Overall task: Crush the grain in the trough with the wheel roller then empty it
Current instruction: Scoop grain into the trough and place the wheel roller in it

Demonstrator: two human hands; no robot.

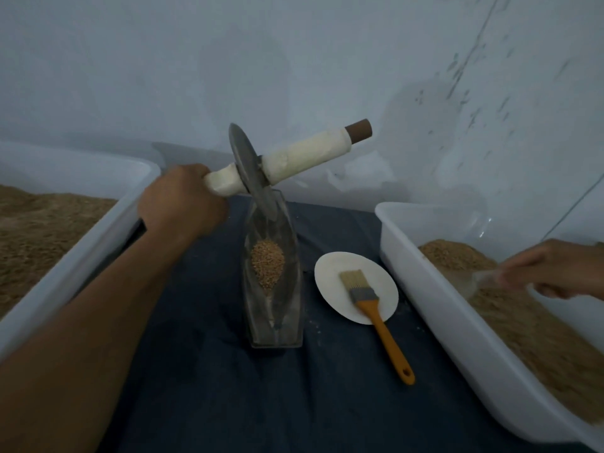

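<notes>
A narrow boat-shaped metal trough (282, 325) lies lengthwise on the dark cloth in the middle. A small heap of whole grain (267, 263) sits in its hollow. My left hand (183, 201) grips the left, cloth-wrapped end of the wheel roller's axle and holds the roller tilted. The grey disc wheel (250, 171) hangs over the trough's far end, its lower edge at the trough's rim. My right hand (552, 273) is over the right tub and holds a blurred clear scoop (483, 277) above the grain there.
A white tub (81, 237) of crushed grain stands at left. Another white tub (434, 289) of grain stands at right. Between trough and right tub lies a round white plate (330, 273) with an orange-handled brush (376, 308) across it. A pale wall rises close behind.
</notes>
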